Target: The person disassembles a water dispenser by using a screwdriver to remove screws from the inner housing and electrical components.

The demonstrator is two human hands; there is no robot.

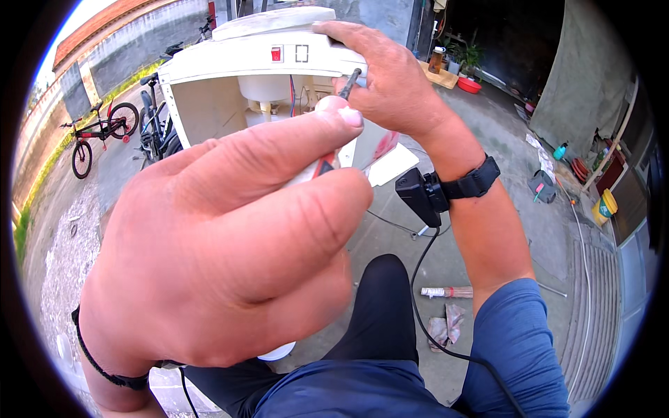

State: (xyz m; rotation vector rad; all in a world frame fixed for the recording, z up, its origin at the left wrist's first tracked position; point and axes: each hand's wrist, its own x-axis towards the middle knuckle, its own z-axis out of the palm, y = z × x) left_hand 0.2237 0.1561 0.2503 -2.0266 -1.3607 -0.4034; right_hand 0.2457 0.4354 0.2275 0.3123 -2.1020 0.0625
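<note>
Close in front, my left hand [230, 230] is closed with thumb and fingers round a thin tool that looks like a screwdriver [347, 85]. Its dark shaft points up toward the right corner of a white appliance casing [244, 56], and a red and white part shows between my fingers. Whether the shaft touches the casing I cannot tell. My right hand [394, 83] grips that corner, fingers over the top edge. A red rocker switch [277, 54] and a square cutout [302, 53] sit in the front strip. Inside the open casing are a white round part [263, 88] and wires.
A black device [421, 197] is strapped to my right wrist, its cable hanging past my leg. Bicycles [104, 132] stand at the left. On the ground lie a bundle of sticks [446, 292] and a crumpled wrapper [446, 326]. A yellow bucket [605, 207] stands at the right.
</note>
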